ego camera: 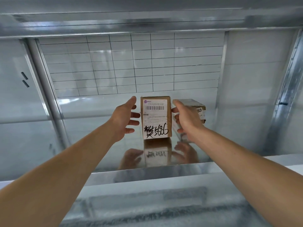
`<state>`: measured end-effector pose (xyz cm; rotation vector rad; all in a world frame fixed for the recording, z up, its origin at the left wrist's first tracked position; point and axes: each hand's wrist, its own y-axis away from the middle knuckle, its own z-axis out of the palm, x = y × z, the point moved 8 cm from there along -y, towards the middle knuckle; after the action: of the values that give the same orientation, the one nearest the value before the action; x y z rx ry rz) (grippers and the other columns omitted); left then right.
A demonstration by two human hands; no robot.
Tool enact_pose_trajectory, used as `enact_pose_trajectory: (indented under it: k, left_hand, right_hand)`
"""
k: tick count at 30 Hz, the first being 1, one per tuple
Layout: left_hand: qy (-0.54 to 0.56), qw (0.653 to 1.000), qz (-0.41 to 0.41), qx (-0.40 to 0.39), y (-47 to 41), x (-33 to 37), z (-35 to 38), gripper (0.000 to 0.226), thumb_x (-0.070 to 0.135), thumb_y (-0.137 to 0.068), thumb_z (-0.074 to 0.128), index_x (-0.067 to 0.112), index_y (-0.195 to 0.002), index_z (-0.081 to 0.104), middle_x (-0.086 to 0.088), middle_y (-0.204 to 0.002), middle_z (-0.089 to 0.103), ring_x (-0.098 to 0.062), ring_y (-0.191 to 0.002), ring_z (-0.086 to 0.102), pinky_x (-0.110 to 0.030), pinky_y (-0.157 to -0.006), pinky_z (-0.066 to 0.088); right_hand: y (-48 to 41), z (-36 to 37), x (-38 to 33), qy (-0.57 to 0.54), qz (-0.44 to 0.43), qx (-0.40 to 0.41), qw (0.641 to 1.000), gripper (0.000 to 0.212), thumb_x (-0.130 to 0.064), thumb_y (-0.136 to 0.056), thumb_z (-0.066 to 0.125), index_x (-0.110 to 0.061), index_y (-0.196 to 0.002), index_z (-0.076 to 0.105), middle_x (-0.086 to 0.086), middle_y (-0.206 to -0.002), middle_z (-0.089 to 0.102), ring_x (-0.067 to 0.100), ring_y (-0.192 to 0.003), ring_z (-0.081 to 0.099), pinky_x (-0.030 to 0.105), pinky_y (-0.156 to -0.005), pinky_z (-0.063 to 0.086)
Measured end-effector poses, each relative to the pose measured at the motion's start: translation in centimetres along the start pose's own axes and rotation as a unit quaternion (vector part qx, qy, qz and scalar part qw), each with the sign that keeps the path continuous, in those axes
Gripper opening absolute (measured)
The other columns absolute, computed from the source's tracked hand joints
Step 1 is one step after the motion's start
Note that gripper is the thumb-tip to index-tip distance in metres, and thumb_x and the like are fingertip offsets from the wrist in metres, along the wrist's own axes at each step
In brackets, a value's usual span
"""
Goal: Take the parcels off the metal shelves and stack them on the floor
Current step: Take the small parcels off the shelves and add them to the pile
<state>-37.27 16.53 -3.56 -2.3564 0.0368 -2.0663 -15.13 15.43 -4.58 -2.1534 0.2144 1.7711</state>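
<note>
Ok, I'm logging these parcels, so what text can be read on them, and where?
"516-K2600 028": printed on the front parcel, above its barcode; middle digits uncertain.
"5686": handwritten in black marker lower on that face, after an unreadable scribble.
"63": on the rear parcel, its start hidden by the right hand.
Fine print under the barcode: too small to read.

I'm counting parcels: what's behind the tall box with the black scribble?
A second box sits further back to its right, only partly in view. The shelf right behind the tall box is covered; above it shows tiled wall.
</note>
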Motion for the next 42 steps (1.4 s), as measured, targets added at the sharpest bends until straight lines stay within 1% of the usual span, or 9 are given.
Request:
enact_pose_trajectory:
  k: [4, 15, 20, 24, 26, 30, 35, 39, 42]
  left_hand:
    - [0.007, 1.000, 0.009, -0.028, 0.8, 0.4, 0.1, 0.048, 0.064, -0.096, 0.040, 0.026, -0.110, 0.065, -0.004, -0.111, 0.065, -0.023, -0.097, 0.059, -0.044, -0.086, 0.044]
    - [0.023, 0.999, -0.001, -0.042, 3.8, -0.9, -2.7, 0.065, 0.071, -0.090, 0.041, 0.017, -0.117, 0.063, 0.000, -0.096, 0.071, -0.020, -0.085, 0.061, -0.044, -0.091, 0.041]
    - [-0.002, 0.995, -0.045, -0.091, 6.6, -2.8, -3.5, 0.071, 0.077, -0.087, 0.038, 0.017, -0.115, 0.065, -0.002, -0.112, 0.070, -0.023, -0.100, 0.060, -0.045, -0.089, 0.040]
    - [0.094, 0.982, -0.086, -0.139, 9.6, -3.8, -3.2, 0.066, 0.071, -0.090, 0.044, 0.011, -0.108, 0.066, -0.007, -0.093, 0.069, -0.025, -0.077, 0.069, -0.034, -0.064, 0.058]
    - [0.106, 0.981, -0.077, -0.141, 10.5, -3.9, -3.3, 0.063, 0.069, -0.091, 0.045, 0.010, -0.104, 0.066, -0.009, -0.090, 0.070, -0.028, -0.080, 0.070, -0.039, -0.071, 0.060]
    - [0.108, 0.985, -0.051, -0.123, 12.1, -3.7, -4.5, 0.057, 0.063, -0.096, 0.042, 0.010, -0.097, 0.062, -0.011, -0.087, 0.071, -0.032, -0.083, 0.068, -0.050, -0.086, 0.057]
    - [0.118, 0.989, -0.056, -0.073, 14.3, -5.0, -6.3, 0.049, 0.054, -0.099, 0.044, 0.007, -0.094, 0.058, -0.010, -0.084, 0.069, -0.028, -0.067, 0.067, -0.044, -0.071, 0.059]
    - [0.118, 0.991, -0.052, -0.021, 15.9, -7.2, -7.8, 0.041, 0.043, -0.100, 0.045, 0.010, -0.079, 0.053, -0.006, -0.075, 0.068, -0.026, -0.070, 0.066, -0.048, -0.083, 0.056]
    - [0.136, 0.989, -0.048, 0.014, 17.2, -9.4, -8.7, 0.028, 0.030, -0.099, 0.044, 0.011, -0.081, 0.057, -0.003, -0.073, 0.064, -0.021, -0.071, 0.065, -0.041, -0.071, 0.055]
  right_hand:
    - [1.1, 1.0, 0.6, -0.033, 0.037, -0.024, 0.999, 0.045, -0.057, -0.099, 0.047, -0.019, -0.102, 0.070, 0.007, -0.103, 0.077, 0.028, -0.097, 0.072, 0.046, -0.084, 0.059]
    - [5.3, 2.0, -0.3, -0.033, 0.095, -0.019, 0.995, 0.035, -0.045, -0.097, 0.058, -0.012, -0.102, 0.067, 0.006, -0.075, 0.059, 0.015, -0.048, 0.048, 0.029, -0.054, 0.051]
    - [8.9, 3.5, 1.5, -0.045, 0.113, -0.003, 0.993, 0.024, -0.038, -0.100, 0.058, -0.018, -0.087, 0.064, 0.005, -0.080, 0.070, 0.022, -0.067, 0.065, 0.034, -0.064, 0.056]
    - [11.4, 4.1, 1.4, -0.049, 0.099, 0.034, 0.993, 0.023, -0.040, -0.096, 0.065, -0.018, -0.089, 0.070, 0.008, -0.099, 0.079, 0.030, -0.087, 0.077, 0.050, -0.082, 0.064]
    - [12.6, 4.0, 1.1, -0.050, 0.091, 0.038, 0.994, 0.022, -0.038, -0.097, 0.064, -0.017, -0.095, 0.073, 0.008, -0.099, 0.080, 0.029, -0.089, 0.078, 0.051, -0.083, 0.064]
    - [15.0, 3.5, 1.0, -0.043, 0.086, 0.034, 0.995, 0.034, -0.044, -0.095, 0.062, -0.014, -0.105, 0.074, 0.008, -0.094, 0.080, 0.029, -0.088, 0.078, 0.052, -0.083, 0.064]
    - [17.0, 4.0, 1.7, -0.082, 0.069, 0.049, 0.993, 0.031, -0.043, -0.097, 0.057, -0.015, -0.090, 0.070, 0.004, -0.077, 0.075, 0.021, -0.071, 0.073, 0.031, -0.055, 0.057]
    - [18.4, 6.0, 3.0, -0.114, 0.046, 0.052, 0.991, 0.026, -0.041, -0.093, 0.059, -0.016, -0.085, 0.062, 0.005, -0.077, 0.066, 0.021, -0.071, 0.065, 0.030, -0.058, 0.047]
    - [20.0, 7.5, 4.2, -0.124, 0.033, 0.043, 0.991, 0.033, -0.036, -0.094, 0.057, -0.016, -0.069, 0.050, -0.004, -0.064, 0.058, 0.015, -0.062, 0.055, 0.032, -0.058, 0.041]
